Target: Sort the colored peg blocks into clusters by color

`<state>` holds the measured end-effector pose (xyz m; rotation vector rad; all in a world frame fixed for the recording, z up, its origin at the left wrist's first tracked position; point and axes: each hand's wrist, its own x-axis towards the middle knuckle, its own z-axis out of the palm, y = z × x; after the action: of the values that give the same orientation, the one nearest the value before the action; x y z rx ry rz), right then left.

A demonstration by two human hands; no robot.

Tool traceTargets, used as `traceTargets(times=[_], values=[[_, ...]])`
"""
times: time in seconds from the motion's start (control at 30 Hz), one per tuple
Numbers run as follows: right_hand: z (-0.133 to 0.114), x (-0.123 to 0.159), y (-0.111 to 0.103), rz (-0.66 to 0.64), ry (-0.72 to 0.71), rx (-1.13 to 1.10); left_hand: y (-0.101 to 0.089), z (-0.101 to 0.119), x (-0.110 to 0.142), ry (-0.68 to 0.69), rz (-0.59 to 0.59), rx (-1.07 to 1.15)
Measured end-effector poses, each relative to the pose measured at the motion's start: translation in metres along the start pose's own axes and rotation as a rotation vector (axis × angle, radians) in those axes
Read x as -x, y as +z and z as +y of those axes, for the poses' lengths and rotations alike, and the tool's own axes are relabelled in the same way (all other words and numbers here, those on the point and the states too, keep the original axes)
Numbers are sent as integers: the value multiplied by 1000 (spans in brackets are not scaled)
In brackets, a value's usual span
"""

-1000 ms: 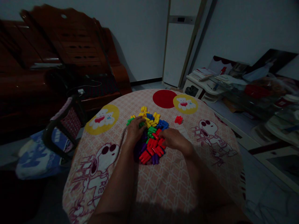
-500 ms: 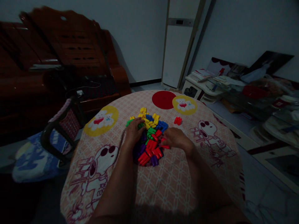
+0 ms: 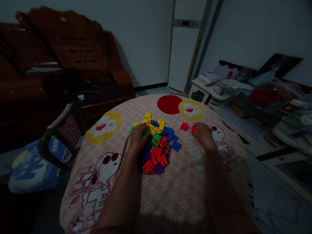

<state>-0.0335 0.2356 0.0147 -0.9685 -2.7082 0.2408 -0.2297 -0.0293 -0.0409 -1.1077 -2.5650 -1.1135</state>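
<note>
Heaped on the round table is a pile of plastic building blocks in yellow, green, blue, red and purple, with red blocks (image 3: 157,156) nearest me and yellow blocks (image 3: 156,129) farther off. My left hand (image 3: 139,136) rests against the pile's left side, fingers loosely apart over green and yellow blocks. Right of the pile, my right hand (image 3: 204,134) pinches a red block (image 3: 194,129) low over the tablecloth. Another red block (image 3: 184,126) lies on the cloth just left of it. Blue blocks (image 3: 175,143) spread along the pile's right edge.
A patterned tablecloth (image 3: 175,188) covers the table. A chair (image 3: 65,133) stands at the left, with a wooden bench (image 3: 73,58) behind. To the right is a cluttered cabinet (image 3: 226,94). A tall white appliance (image 3: 182,55) stands by the wall.
My right hand has left the pile with a red block and moved right and away, beside the lone red block. The left hand has stayed at the pile.
</note>
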Motion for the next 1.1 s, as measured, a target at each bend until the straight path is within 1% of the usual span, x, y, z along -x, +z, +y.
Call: traceTargets(times=[0.13, 0.23, 0.53, 0.6, 0.8, 0.93, 1.1], values=[[4, -5, 17, -13, 7, -9, 1, -1, 0, 2, 8, 7], [7, -8, 23, -31, -26, -57, 1, -2, 0, 2, 11, 6], [10, -9, 28, -51, -25, -269, -1, 2, -1, -6, -1, -4], [10, -9, 29, -54, 4, -276, -1, 3, -1, -5, -4, -7], [7, -9, 32, 7, 51, -160, 0, 3, 0, -13, 7, -6], [5, -9, 33, 2, 46, -236, 0, 3, 0, -10, 5, -3], [3, -9, 31, -48, 40, -319, 1, 2, 0, -5, 14, 6]])
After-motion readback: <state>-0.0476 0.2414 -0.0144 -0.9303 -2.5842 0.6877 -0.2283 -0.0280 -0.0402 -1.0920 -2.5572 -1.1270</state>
